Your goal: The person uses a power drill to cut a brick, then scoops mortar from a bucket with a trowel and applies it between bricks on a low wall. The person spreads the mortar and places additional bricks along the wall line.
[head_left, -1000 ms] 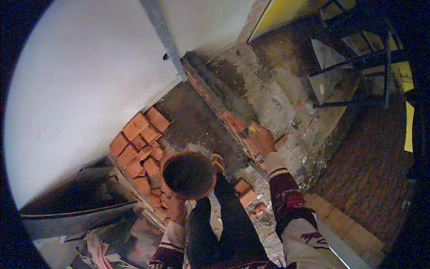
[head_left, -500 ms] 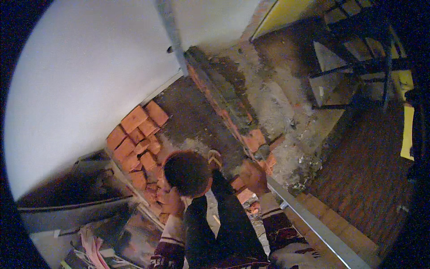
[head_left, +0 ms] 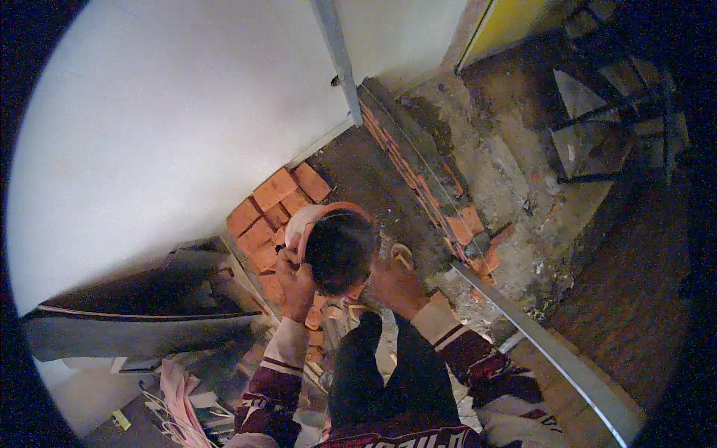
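Note:
Between my hands is a round orange bucket, tilted so that its dark inside shows. My left hand is closed on its left rim. On the opposite side my right hand grips the rim, its fingertips partly hidden by the bucket. What the bucket contains is too dark to make out. Behind and left of it, orange bricks are stacked against the white wall. A low course of bricks with grey mortar runs along the floor to the right, with a thin string stretched above it.
A long metal straightedge slants along my right side. An upright metal bar stands by the wall. A dark metal frame is at the far right. Pink cloth and clutter lie at lower left.
My right hand has come left from beside the brick course and taken hold of the bucket. The bucket is lifted and tilted more. The whole view has shifted.

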Demonstrator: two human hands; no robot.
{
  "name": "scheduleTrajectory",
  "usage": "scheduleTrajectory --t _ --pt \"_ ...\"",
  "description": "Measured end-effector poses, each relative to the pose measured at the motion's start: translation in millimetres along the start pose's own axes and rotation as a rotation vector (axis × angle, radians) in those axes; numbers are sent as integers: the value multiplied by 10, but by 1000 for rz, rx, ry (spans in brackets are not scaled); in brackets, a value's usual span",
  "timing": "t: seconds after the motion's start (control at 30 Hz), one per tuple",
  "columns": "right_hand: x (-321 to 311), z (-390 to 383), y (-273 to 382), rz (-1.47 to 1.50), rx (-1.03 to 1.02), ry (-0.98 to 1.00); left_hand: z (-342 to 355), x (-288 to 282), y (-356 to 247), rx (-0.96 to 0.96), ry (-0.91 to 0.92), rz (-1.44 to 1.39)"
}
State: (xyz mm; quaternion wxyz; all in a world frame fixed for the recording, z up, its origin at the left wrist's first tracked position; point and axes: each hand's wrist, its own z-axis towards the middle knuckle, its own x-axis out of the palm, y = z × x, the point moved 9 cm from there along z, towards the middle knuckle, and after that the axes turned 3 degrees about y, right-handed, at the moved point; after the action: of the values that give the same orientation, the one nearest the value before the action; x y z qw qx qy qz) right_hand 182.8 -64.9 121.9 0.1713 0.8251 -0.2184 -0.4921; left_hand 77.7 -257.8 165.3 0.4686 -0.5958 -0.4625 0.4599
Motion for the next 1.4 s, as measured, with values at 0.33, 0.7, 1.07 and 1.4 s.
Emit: scheduleTrajectory --t 0.33,0.7,1.07,1.4 --pt "-446 -307 265 4 -48 32 -160 -357 -150 -138 -21 86" --pt "849 -436 654 905 -126 412 -233 -490 -376 -146 252 414" --pt "311 -715 130 -83 60 134 -518 -119 -287 -69 165 -63" --pt "1414 -853 723 1111 -263 427 -434 -679 -97 -232 170 25"
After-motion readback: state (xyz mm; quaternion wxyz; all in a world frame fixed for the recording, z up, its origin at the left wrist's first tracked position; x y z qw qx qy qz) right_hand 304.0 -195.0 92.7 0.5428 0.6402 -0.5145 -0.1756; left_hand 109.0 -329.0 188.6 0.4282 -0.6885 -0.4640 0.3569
